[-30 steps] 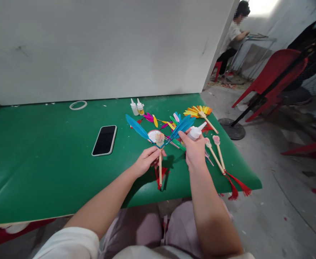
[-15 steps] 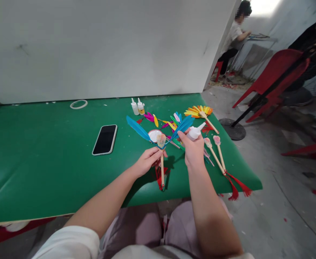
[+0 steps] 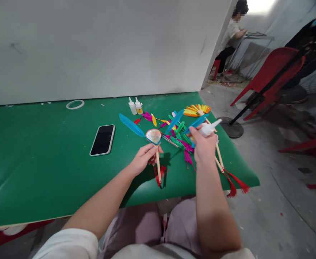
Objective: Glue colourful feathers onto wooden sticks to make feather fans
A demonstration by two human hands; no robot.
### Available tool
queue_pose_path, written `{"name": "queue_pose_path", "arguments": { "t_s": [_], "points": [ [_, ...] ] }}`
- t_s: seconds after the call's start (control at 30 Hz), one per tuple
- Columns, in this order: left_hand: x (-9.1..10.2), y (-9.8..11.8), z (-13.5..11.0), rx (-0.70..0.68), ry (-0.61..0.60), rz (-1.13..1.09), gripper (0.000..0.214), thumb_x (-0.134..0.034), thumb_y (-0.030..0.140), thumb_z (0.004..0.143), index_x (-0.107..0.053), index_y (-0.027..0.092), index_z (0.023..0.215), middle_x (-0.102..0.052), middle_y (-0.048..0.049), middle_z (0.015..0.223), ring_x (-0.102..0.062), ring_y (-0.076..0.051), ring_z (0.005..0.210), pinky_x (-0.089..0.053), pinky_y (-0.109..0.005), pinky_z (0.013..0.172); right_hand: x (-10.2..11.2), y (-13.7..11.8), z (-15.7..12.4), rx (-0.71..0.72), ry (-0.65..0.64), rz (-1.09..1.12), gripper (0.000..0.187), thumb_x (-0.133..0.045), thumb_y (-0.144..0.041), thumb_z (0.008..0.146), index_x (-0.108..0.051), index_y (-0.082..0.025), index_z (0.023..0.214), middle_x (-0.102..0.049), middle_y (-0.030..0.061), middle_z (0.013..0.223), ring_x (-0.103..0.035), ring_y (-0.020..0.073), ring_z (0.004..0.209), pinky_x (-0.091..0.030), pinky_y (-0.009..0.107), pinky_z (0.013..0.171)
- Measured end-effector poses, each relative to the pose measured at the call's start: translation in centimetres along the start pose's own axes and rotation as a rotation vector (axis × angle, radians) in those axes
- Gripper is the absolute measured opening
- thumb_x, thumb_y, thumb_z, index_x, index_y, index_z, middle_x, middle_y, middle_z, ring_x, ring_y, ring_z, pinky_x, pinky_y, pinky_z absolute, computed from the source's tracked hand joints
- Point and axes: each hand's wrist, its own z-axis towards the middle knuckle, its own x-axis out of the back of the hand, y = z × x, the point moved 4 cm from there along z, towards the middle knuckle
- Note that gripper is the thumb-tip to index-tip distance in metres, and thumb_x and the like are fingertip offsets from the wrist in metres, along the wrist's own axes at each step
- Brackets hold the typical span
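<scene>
Your left hand (image 3: 143, 158) has its fingers curled round a small fan (image 3: 158, 166), two blue feathers (image 3: 132, 125) spreading just beyond them; your right hand (image 3: 204, 147), fingers bent close, pinches a loose blue feather (image 3: 199, 121) and grips a white bottle (image 3: 207, 130); the fan looks barely begun, most feathers seemingly left to add.

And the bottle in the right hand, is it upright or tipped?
Tipped: the white bottle slants in the right hand, nozzle pointing right and slightly upward.

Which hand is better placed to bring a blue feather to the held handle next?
The right hand, probably: it appears to pinch a blue feather alongside the white bottle, while the left hand grips the wooden handle.
</scene>
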Motion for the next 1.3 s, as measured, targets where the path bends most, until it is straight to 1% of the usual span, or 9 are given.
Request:
{"name": "queue_pose_path", "arguments": {
  "t_s": [0.13,0.23,0.37,0.53,0.63,0.73,0.93,1.07,1.3],
  "points": [
    [1.4,1.2,0.1,-0.126,0.174,-0.117,0.03,-0.052,0.044,0.083,-0.057,0.015,0.08,-0.051,0.0036,0.051,-0.043,-0.005,0.038,-0.028,-0.016,0.037,5.2,-2.9,2.7,0.174,0.199,0.031,0.033,-0.074,-0.021,0.049,-0.045,-0.02,0.066,-0.051,-0.0106,0.054,-0.052,0.0079,0.044,-0.049,0.025,0.049],
    [1.8,1.7,0.1,-0.169,0.217,-0.223,0.026,-0.051,0.04,0.084,-0.055,0.015,0.079,-0.05,0.0039,0.048,-0.041,-0.005,0.036,-0.027,-0.016,0.036,7.6,-3.4,3.8,0.228,0.216,-0.056,0.03,-0.072,-0.02,0.052,-0.045,-0.019,0.063,-0.05,-0.0092,0.053,-0.051,0.0081,0.044,-0.048,0.025,0.049],
    [1.6,1.5,0.3,-0.135,0.176,-0.309,0.025,-0.051,0.038,0.084,-0.055,0.014,0.078,-0.049,0.0039,0.048,-0.04,-0.005,0.035,-0.028,-0.016,0.036,7.1,-1.0,4.6,0.13,0.041,-0.323,0.023,-0.069,-0.023,0.057,-0.05,-0.018,0.069,-0.052,-0.0068,0.057,-0.053,0.0104,0.05,-0.045,0.026,0.053],
    [1.4,1.3,0.4,-0.13,0.154,-0.29,0.025,-0.051,0.038,0.084,-0.056,0.014,0.078,-0.048,0.0037,0.047,-0.04,-0.005,0.036,-0.028,-0.015,0.035,5.8,1.1,5.1,0.125,-0.21,-1.053,0.016,-0.06,-0.024,0.066,-0.059,-0.019,0.081,-0.062,0.0012,0.075,-0.058,0.0174,0.072,-0.042,0.03,0.066],
    [1.3,1.3,0.3,-0.117,0.155,-0.273,0.025,-0.052,0.039,0.083,-0.055,0.014,0.078,-0.048,0.0035,0.047,-0.041,-0.005,0.036,-0.028,-0.015,0.035,6.4,1.5,4.8,0.064,-0.303,-1.435,0.019,-0.058,-0.028,0.07,-0.058,-0.019,0.087,-0.062,0.0048,0.083,-0.058,0.0202,0.076,-0.039,0.029,0.062],
    [1.2,1.2,0.2,-0.106,0.143,-0.254,0.026,-0.052,0.039,0.083,-0.056,0.014,0.078,-0.049,0.0033,0.047,-0.041,-0.005,0.036,-0.029,-0.015,0.035,6.6,2.3,3.9,-0.028,-0.453,-1.631,0.024,-0.06,-0.03,0.07,-0.057,-0.019,0.092,-0.061,0.006,0.085,-0.059,0.0207,0.074,-0.036,0.027,0.056],
    [0.8,1.3,0.2,-0.093,0.118,-0.219,0.028,-0.053,0.041,0.082,-0.056,0.014,0.078,-0.051,0.0028,0.048,-0.042,-0.005,0.037,-0.03,-0.015,0.036,5.4,3.0,2.9,-0.009,-0.522,-1.678,0.022,-0.061,-0.022,0.07,-0.057,-0.019,0.092,-0.059,0.0084,0.098,-0.059,0.021,0.081,-0.036,0.027,0.059],
    [0.8,1.3,0.1,-0.077,0.123,-0.205,0.029,-0.053,0.042,0.082,-0.056,0.014,0.079,-0.051,0.0028,0.048,-0.043,-0.005,0.037,-0.03,-0.015,0.036,5.1,2.6,2.8,0.02,-0.552,-1.64,0.016,-0.058,-0.023,0.071,-0.056,-0.018,0.087,-0.059,0.0073,0.093,-0.059,0.0197,0.078,-0.037,0.027,0.06],
    [1.0,1.0,0.1,-0.069,0.115,-0.15,0.029,-0.051,0.042,0.083,-0.056,0.014,0.079,-0.051,0.0031,0.05,-0.043,-0.005,0.037,-0.028,-0.016,0.037,6.3,1.0,3.1,0.044,-0.447,-1.055,0.018,-0.063,-0.03,0.066,-0.052,-0.018,0.071,-0.055,-0.0018,0.065,-0.052,0.0138,0.059,-0.039,0.026,0.055]
  ]
}}
